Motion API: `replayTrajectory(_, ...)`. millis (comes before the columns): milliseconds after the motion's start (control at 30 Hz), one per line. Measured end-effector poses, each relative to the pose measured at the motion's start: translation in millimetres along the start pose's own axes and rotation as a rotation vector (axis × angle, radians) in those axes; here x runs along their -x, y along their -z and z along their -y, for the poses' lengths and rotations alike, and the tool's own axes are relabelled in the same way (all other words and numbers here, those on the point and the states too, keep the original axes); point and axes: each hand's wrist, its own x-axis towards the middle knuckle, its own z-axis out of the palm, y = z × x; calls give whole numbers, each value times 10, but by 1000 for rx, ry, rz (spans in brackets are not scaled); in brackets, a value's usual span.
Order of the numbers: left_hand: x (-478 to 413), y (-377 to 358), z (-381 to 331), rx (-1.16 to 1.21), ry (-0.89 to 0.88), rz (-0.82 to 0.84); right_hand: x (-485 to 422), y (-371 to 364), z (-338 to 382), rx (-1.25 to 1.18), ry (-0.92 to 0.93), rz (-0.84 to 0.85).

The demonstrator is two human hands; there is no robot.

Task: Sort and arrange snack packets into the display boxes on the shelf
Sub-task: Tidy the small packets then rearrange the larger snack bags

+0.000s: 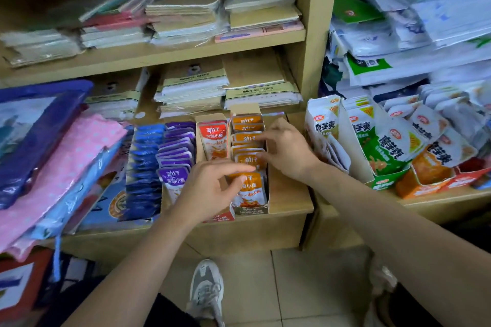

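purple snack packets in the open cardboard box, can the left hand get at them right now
Probably yes: the purple snack packets stand uncovered just beside the left hand, though it must first release the orange foil packet it pinches.

one left hand (210,188), one right hand (285,151). small snack packets in four colours: one blue row (144,167), one purple row (176,151), one orange row (248,141), one red packet (214,141). one grey shoe (207,289).
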Motion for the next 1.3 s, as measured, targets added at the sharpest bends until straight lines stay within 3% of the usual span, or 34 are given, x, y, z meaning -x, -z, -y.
replayTrajectory(133,39,-10,49,26,-39,-21,-166,-40,43,191,-2,82)
replayTrajectory(400,5,-69,173,-22,-49,-34,-390,-84,-72,219,-27,224)
replayTrajectory(633,-129,-94,150,-335,-75,111,-381,-17,-72,-42,53,-159)
replayTrajectory(733,-154,-135,160,-398,-120,11,-304,26,-44,-133,136,-71)
replayTrajectory(933,-87,-220,159,-444,-83,-175,-197,195,-10,-76,139,122)
replayTrajectory(1100,-117,-200,123,-293,26,-56,-166,198,-36,-75,120,240)
replayTrajectory(1300,-195,-129,169,-324,8,10,-183,258,-59,-121,102,342)
